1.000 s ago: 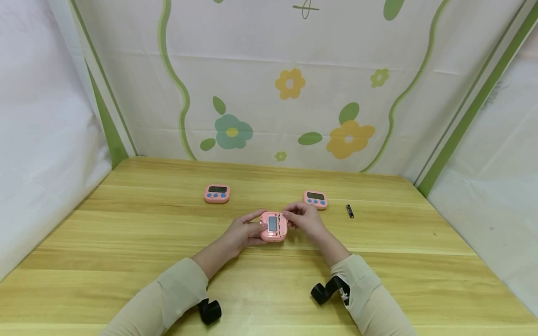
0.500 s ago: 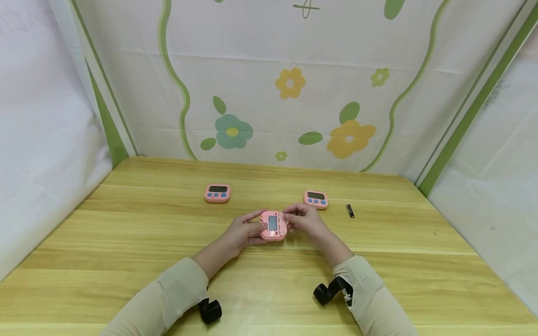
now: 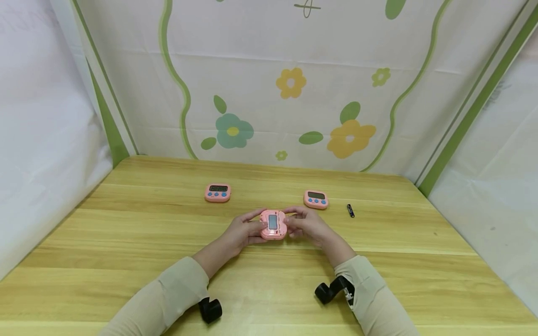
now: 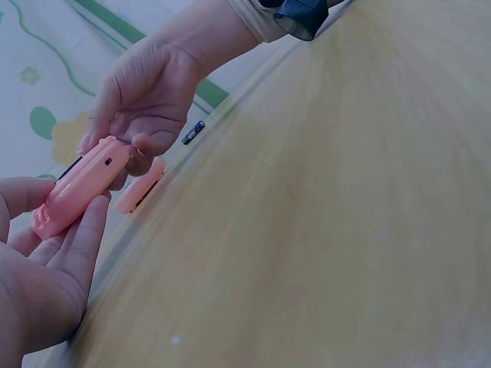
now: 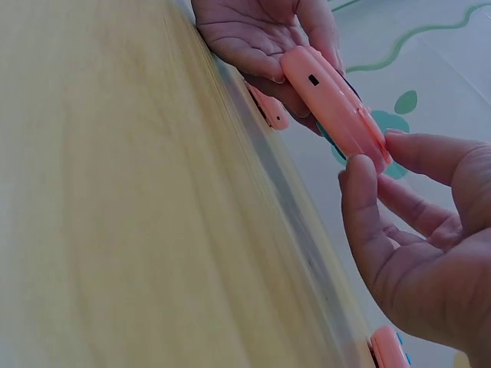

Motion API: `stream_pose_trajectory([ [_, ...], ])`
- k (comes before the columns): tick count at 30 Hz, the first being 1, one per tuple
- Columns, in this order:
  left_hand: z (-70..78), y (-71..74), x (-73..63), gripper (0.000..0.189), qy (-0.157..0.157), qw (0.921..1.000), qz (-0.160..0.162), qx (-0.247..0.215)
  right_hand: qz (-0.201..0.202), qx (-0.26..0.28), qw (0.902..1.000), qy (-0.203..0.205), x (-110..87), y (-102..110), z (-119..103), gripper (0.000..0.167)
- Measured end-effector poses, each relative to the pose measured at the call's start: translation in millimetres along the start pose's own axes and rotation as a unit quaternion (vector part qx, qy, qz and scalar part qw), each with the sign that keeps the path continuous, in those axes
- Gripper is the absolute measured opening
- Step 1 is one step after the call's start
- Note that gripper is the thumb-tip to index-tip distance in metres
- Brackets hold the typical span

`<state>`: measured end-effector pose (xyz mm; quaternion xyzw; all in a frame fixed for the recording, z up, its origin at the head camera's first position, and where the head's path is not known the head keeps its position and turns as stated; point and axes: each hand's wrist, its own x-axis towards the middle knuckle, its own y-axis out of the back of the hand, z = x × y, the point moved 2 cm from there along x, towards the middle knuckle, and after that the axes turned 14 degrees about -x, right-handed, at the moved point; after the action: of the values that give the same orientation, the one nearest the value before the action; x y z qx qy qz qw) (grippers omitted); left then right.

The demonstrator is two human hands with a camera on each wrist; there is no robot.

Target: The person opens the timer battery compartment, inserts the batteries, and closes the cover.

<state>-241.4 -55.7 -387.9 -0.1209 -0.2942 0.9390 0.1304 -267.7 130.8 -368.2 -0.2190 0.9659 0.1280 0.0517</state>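
Observation:
A pink digital timer (image 3: 273, 225) is held above the table between both hands, its back with a grey rectangular panel turned up toward the head view. My left hand (image 3: 243, 232) grips its left side, thumb on the back and fingers underneath. At the opposite edge, my right hand (image 3: 312, 227) pinches the timer with the thumb on its back. The right wrist view shows this pinch on the edge of the timer (image 5: 334, 107), with the right fingers (image 5: 360, 199) curled below. In the left wrist view, a small dark slot marks the side of the timer (image 4: 84, 188).
Two more pink timers with blue buttons lie face up farther back, one timer (image 3: 217, 192) at the left and another timer (image 3: 316, 199) behind the right hand. A small dark battery (image 3: 350, 211) lies to the right. A flowered cloth (image 3: 260, 107) hangs behind the wooden table (image 3: 260, 289).
My right thumb has slid down along the timer's right edge. The dark gap beside the strip on its back has narrowed. My left hand keeps its grip in about the same place.

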Motion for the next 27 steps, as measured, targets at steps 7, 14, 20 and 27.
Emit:
stream_pose_trajectory([
  [7,0.5,-0.7,-0.7,0.051,0.000,1.0000,-0.004,0.004,-0.042,-0.020,0.9988,0.012,-2.4,1.3,-0.8,0.045],
  [14,0.8,-0.1,-0.2,0.051,0.001,0.9999,-0.008,0.011,-0.059,-0.023,0.9979,0.008,-1.9,-0.4,0.8,0.046],
  [20,1.5,0.5,0.5,0.050,0.007,0.9999,-0.006,0.012,-0.058,-0.007,0.9982,0.012,-0.6,-2.9,3.0,0.046],
  [27,1.5,0.0,0.2,0.050,0.007,0.9999,-0.007,0.014,-0.054,0.002,0.9984,0.015,-1.3,-5.0,2.9,0.048],
])
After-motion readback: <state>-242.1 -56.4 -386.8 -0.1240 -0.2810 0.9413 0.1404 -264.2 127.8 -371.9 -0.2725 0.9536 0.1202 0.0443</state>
